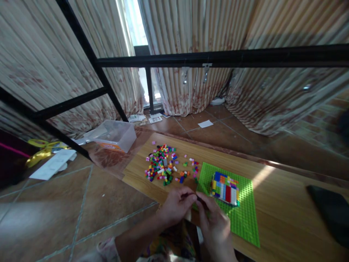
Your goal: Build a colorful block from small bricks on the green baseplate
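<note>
My left hand (177,204) and my right hand (214,218) meet fingertip to fingertip in front of the table edge. Both are closed in a pinch around something small and dark, too hidden and blurred to name. Just beyond my right hand lies a green baseplate (245,218). On it stands a block built of toy bricks (225,188), in blue, orange, yellow, white and red. A heap of loose toy bricks (160,163) in many colours spreads over the table beyond my left hand, with stray ones reaching toward the baseplate.
The wooden table (278,211) carries a dark flat object (327,211) at its right. A clear plastic box (117,134) stands past its far left end. A black metal frame (218,60) crosses the view before striped curtains (185,32). Papers (205,123) lie on the tiled floor.
</note>
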`<control>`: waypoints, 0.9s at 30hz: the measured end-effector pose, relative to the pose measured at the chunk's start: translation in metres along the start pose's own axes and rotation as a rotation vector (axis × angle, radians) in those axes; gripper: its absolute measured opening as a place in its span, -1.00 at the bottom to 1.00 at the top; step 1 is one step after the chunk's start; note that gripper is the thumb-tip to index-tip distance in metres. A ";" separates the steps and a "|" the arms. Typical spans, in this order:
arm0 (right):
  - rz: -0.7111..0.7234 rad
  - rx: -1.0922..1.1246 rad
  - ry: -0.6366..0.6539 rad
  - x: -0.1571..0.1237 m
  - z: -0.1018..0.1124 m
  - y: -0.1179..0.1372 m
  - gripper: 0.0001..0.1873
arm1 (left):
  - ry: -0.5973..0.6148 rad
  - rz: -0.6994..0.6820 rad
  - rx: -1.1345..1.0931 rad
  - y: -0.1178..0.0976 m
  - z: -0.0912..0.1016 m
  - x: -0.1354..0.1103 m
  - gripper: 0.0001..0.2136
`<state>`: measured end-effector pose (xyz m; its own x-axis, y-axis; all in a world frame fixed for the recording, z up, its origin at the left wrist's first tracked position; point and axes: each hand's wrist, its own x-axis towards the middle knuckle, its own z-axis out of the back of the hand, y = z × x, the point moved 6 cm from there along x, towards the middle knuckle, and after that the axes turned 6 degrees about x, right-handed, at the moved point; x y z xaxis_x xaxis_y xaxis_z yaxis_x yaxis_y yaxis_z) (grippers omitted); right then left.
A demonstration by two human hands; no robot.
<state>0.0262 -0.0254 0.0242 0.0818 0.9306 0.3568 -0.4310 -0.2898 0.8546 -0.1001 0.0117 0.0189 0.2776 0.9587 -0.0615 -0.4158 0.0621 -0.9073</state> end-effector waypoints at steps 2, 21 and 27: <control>0.072 -0.052 0.055 -0.008 0.002 -0.001 -0.77 | 0.072 0.045 0.029 0.002 -0.004 -0.003 -0.82; -0.215 -0.269 -0.215 0.042 0.113 -0.055 -0.64 | -0.285 -0.381 0.687 0.029 0.044 0.007 -0.90; -0.136 -0.055 -0.224 0.069 0.097 -0.086 -0.68 | -0.356 -0.451 0.734 0.037 0.044 0.007 -0.86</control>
<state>0.1557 0.0419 0.0115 0.3365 0.8856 0.3202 -0.4506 -0.1472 0.8805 -0.1514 0.0329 0.0035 0.3148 0.8225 0.4737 -0.8103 0.4928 -0.3171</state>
